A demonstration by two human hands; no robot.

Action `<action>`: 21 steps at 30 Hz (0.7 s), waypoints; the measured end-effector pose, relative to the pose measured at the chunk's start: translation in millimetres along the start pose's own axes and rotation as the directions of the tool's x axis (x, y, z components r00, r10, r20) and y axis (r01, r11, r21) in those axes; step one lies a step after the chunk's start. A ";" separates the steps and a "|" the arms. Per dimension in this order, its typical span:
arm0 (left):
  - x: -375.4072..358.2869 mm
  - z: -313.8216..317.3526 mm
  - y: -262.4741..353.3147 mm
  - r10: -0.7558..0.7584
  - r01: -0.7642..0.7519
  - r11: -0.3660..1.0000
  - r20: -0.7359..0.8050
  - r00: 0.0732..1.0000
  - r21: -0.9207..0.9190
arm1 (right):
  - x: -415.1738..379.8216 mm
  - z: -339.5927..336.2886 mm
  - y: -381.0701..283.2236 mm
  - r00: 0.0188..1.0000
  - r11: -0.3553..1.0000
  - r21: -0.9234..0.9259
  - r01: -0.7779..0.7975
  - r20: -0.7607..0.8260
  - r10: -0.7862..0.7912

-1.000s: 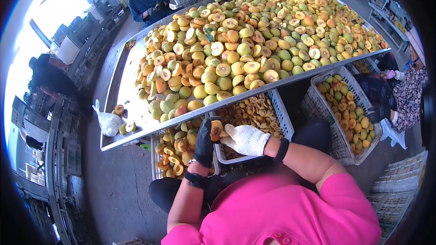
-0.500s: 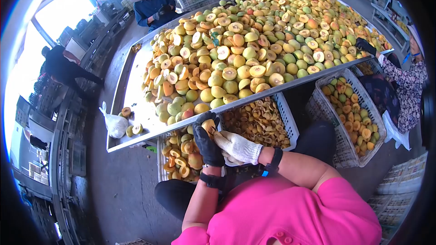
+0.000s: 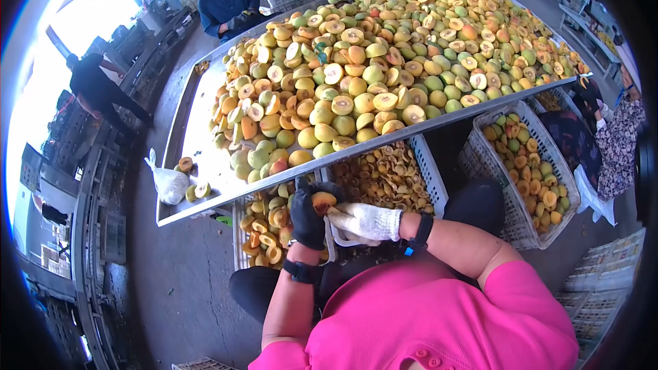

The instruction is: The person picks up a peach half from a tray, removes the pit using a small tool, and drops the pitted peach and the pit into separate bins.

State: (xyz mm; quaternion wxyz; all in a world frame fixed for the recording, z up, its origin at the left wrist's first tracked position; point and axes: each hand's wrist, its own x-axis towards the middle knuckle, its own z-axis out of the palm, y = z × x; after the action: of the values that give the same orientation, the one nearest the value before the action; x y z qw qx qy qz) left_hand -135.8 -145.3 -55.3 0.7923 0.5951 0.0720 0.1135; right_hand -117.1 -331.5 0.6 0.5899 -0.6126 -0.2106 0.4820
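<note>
Black left glove (image 3: 307,220), white right glove (image 3: 369,222), orange fruit (image 3: 323,201), pink shirt (image 3: 439,305), floral-print top (image 3: 619,144)

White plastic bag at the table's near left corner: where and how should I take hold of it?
I'd likely pinch the white plastic bag by its gathered neck, coming from the left and above. The neck is narrow and stands out at the bag's far left, while the body bulges round; fruit pieces sit close on its right.

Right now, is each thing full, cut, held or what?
Left hand: gloved, holding a fruit piece.
Right hand: gloved, close to that piece, grip unclear.
Tabletop fruit: heaped, many halved.
White bag: bulging, resting on the table.
Left crate: holding cut fruit.
Middle crate: holding cut pieces.
Right crate: holding mixed fruit, some cut.
</note>
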 end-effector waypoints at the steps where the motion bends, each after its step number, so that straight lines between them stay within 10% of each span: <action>1: 3.5 -3.5 -8.1 -0.008 0.008 1.000 0.029 1.000 0.019 | -1.7 -2.8 -1.1 0.995 0.995 0.061 -0.075 0.064 0.071; 4: -4.2 17.3 15.0 0.051 -0.056 0.978 0.032 0.998 0.203 | 3.8 -9.4 16.6 0.980 0.968 0.220 -0.124 0.177 0.085; 5: -9.8 29.6 17.9 0.302 -0.306 0.906 0.058 0.951 0.294 | 1.0 -8.4 15.2 0.977 0.950 0.280 -0.136 0.199 0.081; 9: -7.7 15.2 4.3 -0.089 0.090 0.981 0.012 0.996 -0.170 | 0.9 -10.2 17.6 0.959 0.925 0.337 -0.175 0.269 0.084; 13: -14.7 24.4 34.9 0.028 -0.099 0.951 0.236 0.971 0.294 | 3.0 -15.6 23.9 0.940 0.936 0.269 -0.227 0.311 0.139; 17: -19.6 24.2 41.0 -0.015 -0.056 0.965 0.268 0.963 0.256 | -2.0 -11.9 26.6 0.907 0.839 0.456 -0.297 0.410 0.098; 21: -20.1 18.4 11.4 -0.168 0.263 0.841 0.235 0.957 -0.472 | -5.0 -9.1 28.1 0.825 0.677 0.626 -0.388 0.563 -0.047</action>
State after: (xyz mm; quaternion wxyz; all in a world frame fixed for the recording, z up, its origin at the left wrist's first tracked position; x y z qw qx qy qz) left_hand -151.6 -164.6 -39.6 0.9297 0.3663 0.0332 -0.0174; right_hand -120.4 -346.4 -25.1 0.6475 -0.1904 -0.1004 0.7310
